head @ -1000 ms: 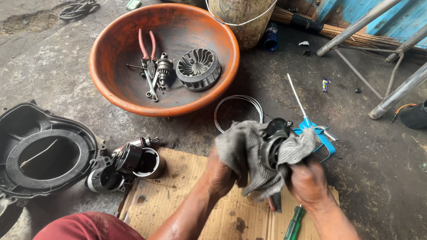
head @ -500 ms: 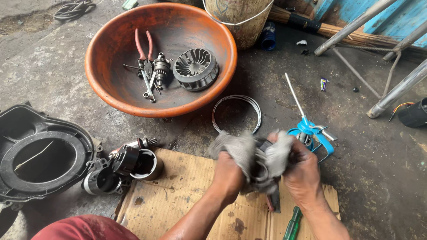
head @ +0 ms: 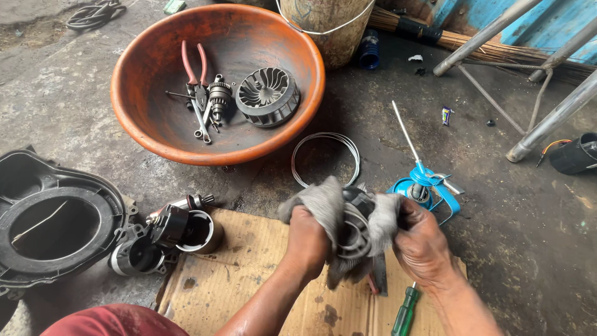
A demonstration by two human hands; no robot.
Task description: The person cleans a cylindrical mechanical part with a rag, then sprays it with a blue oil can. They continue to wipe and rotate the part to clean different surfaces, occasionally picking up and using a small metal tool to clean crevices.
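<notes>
Over the cardboard's (head: 249,280) far edge, the left hand (head: 308,239) and right hand (head: 421,242) both clench a grey rag (head: 323,202) around a round metal part (head: 356,227), which could slip and drop if the greasy cloth slides.

Pliers (head: 191,65) and fan wheel (head: 267,96) in basin (head: 149,140), cardboard (head: 249,280) before it

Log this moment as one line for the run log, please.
left hand: grips grey rag | right hand: grips rag, other side | inside rag: dark round part | below: cardboard | nearby: green screwdriver
</notes>
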